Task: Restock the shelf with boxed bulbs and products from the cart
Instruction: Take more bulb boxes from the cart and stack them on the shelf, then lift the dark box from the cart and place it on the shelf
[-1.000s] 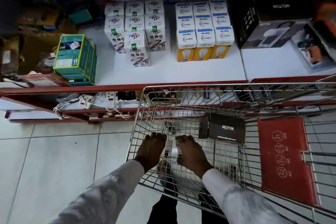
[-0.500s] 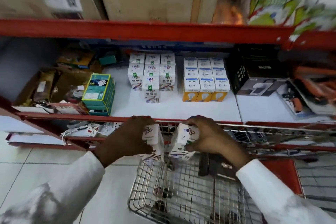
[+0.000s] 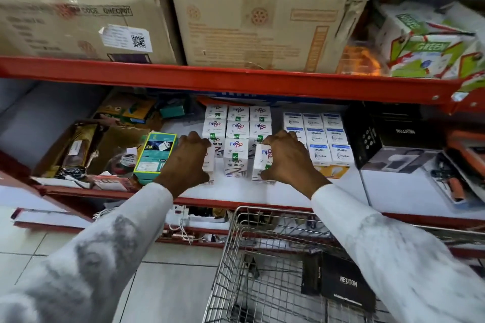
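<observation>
Both hands reach onto the white middle shelf [image 3: 236, 193]. My left hand [image 3: 187, 161] grips a white bulb box [image 3: 209, 168] that stands at the left end of the front row, mostly hidden behind the hand. My right hand [image 3: 284, 158] grips another white bulb box [image 3: 261, 162] at the right end of that row. Between them stands one more white bulb box [image 3: 235, 156], with rows of the same boxes [image 3: 237, 123] behind it. The wire cart [image 3: 262, 265] below holds a black Neuton box [image 3: 341, 283].
White-and-yellow bulb boxes [image 3: 322, 139] stand just right of my right hand. A green box [image 3: 154, 155] sits left of my left hand. Black Neuton cartons [image 3: 393, 144] fill the shelf's right. Cardboard cartons [image 3: 249, 31] rest on the red upper shelf [image 3: 236, 81].
Both hands lifted a white bulb box each out of the cart, carried them up and forward, and now hold them down on the shelf in the front row.
</observation>
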